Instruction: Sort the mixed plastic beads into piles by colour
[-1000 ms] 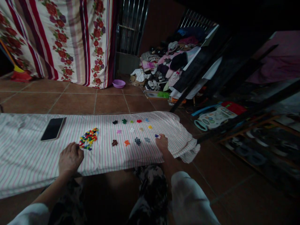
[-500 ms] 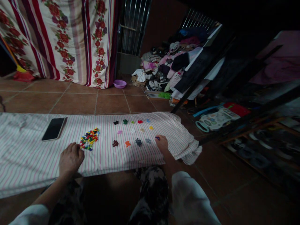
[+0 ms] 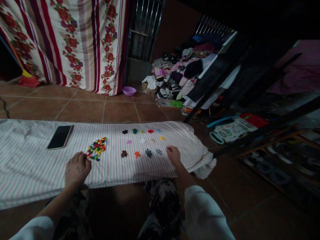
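My right hand [image 3: 174, 154] is at the right end of the sorted heaps, its fingertips pinching a small dark blue piece [image 3: 169, 149]. Just left of it lies a light grey heap [image 3: 159, 151], then a dark grey heap [image 3: 148, 153], an orange heap [image 3: 137, 154] and a brown heap [image 3: 124, 153]. Curled fingers of my left hand [image 3: 78, 168] rest on the striped cloth [image 3: 110, 173], against the lower left edge of a mixed pile of small coloured pieces [image 3: 97, 149]. Whatever those fingers hold, if anything, is hidden.
Farther back are small heaps in black [image 3: 124, 132], dark green [image 3: 134, 131], red [image 3: 150, 131], pink [image 3: 128, 142] and yellow [image 3: 162, 138]. A phone [image 3: 60, 137] lies at the left. On the tiled floor stand a purple bowl [image 3: 129, 90] and a clothes pile [image 3: 180, 71].
The view has shifted slightly, moving everything a little to the right. Both hands keep nearly the same places over the cloth, and the dark blue piece stays in my right fingertips.
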`<state>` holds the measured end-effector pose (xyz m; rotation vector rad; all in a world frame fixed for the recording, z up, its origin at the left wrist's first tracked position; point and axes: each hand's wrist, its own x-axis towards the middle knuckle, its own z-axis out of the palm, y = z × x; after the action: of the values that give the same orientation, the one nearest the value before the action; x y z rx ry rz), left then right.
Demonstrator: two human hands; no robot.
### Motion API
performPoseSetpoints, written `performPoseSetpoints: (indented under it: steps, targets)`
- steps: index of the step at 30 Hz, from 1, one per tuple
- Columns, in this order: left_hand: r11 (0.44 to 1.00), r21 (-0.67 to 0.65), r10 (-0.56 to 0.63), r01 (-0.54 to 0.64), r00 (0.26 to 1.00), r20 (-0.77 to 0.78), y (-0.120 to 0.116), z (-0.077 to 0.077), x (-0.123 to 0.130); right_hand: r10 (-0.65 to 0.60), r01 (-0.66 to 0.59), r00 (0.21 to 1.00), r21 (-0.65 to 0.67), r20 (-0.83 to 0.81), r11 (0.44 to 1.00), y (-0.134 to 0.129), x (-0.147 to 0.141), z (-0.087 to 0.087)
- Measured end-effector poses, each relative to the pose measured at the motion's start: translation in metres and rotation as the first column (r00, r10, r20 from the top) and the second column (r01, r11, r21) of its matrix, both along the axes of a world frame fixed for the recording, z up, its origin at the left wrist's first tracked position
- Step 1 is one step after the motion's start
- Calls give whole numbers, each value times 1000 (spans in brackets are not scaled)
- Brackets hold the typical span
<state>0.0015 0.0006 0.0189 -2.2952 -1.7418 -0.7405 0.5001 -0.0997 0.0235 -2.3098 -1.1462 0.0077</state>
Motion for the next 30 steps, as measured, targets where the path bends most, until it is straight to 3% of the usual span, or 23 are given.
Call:
performPoseSetpoints:
  steps: [8,13,16,19,23,27,30]
  targets:
    - [1000,1,15,-15,1000,28,2,-6,0,-85,85,996,61,10,995,6,-5,12]
    - [999,-24,25,-24,998,50,4,-7,0,41,-50,998,286,38,957,31,-31,21]
    - [999,-28,34,-32,997,66,4,-8,-1,209,-208,977,398,42,893,48,-72,28]
    - [999,-33,35,-32,996,82,5,-9,-1,410,-369,912,442,3,818,58,-130,31]
    - [998,-62,16,-9,993,119,5,-8,-1,636,-546,762,404,-126,734,59,-216,22]
    - [996,-89,1,13,987,162,5,-7,-1,742,-680,635,299,-217,670,60,-284,7]
    - [996,-92,0,16,985,173,4,-6,-2,719,-691,653,199,-237,694,67,-315,2]
